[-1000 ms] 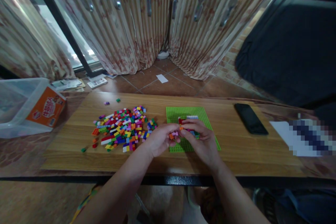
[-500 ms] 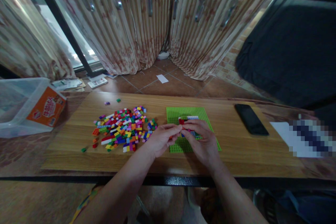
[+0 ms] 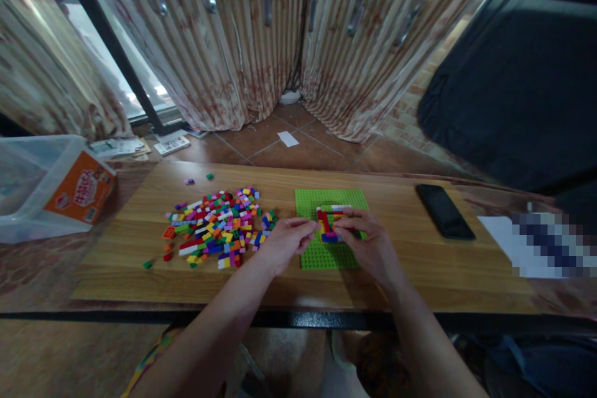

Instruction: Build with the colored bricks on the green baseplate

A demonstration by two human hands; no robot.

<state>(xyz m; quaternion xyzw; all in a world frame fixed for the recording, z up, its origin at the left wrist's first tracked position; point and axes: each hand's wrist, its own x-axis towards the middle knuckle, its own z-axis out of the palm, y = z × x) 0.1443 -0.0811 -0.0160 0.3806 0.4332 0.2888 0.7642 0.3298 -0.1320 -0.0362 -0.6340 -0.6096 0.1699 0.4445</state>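
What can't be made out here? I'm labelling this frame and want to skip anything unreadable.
Head view only:
- Right side of the green baseplate: covered by the right hand.
- Whether the left hand pinches a brick: fingertips too small to tell.
- Small brick build: its shape is partly hidden by the fingers.
- Paper at the right: pixelated over.
- Clear plastic bin: cut off by the left edge.

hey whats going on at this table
A person sits at a wooden table working with both hands on a small brick build that stands on a green baseplate. The left hand touches its left side, the right hand its right. A pile of loose coloured bricks lies to the left, a black phone to the right.
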